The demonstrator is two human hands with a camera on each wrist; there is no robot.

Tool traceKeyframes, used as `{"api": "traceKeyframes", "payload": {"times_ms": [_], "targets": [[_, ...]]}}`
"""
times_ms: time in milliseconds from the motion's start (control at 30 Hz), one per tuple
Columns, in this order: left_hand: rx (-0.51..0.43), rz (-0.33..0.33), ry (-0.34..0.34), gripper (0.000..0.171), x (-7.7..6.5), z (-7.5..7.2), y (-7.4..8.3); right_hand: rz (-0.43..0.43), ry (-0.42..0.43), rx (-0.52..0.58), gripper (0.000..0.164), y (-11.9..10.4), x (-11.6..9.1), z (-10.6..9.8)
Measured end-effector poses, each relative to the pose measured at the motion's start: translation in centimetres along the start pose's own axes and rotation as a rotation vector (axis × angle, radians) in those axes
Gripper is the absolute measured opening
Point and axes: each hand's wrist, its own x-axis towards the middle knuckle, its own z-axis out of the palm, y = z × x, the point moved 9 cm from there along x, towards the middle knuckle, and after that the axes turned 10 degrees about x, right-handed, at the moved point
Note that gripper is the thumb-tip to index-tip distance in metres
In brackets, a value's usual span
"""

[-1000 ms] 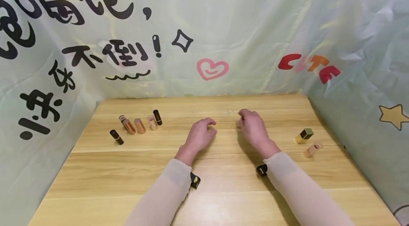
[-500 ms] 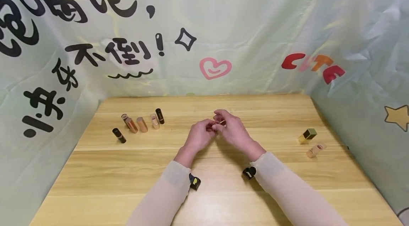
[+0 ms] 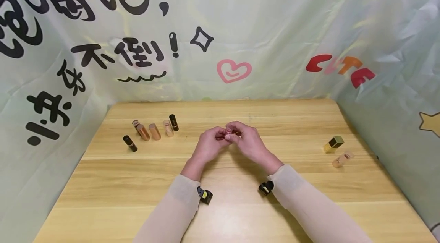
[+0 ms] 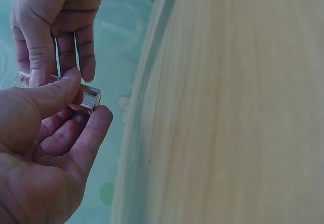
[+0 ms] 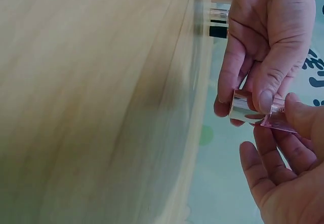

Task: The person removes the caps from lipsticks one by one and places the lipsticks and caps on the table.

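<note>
Above the middle of the table my two hands meet at one lipstick tube [image 5: 242, 106] with a shiny metallic base and a clear, pinkish cap [image 5: 279, 116]. My left hand [image 3: 209, 144] grips the base between thumb and fingers. From the other side, my right hand [image 3: 249, 140] pinches the clear end with thumb and fingers. In the left wrist view the metallic end [image 4: 91, 98] sticks out past the left thumb. Fingers hide much of the tube in every view. I cannot tell whether cap and base are joined.
On the left of the wooden table [image 3: 137, 185] stand several lipsticks, including a black tube [image 3: 130, 143], a rose-gold tube [image 3: 154, 132] and another black one [image 3: 173, 122]. At the right are a gold tube with a black cap [image 3: 333, 144] and a clear-capped pink lipstick [image 3: 342, 159]. Printed cloth [image 3: 275, 25] surrounds the table.
My right hand has moved left from apart to meet my left hand, and its fingers now pinch the lipstick's clear end. The lipsticks on the table have stayed put.
</note>
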Motion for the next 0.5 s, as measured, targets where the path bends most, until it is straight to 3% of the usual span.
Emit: {"api": "traceKeyframes", "payload": {"times_ms": [500], "targets": [[0.016, -0.023, 0.006, 0.020, 0.0, -0.2, -0.5, -0.165, 0.026, -0.226, 0.024, -1.5, -0.3, 0.6]]}}
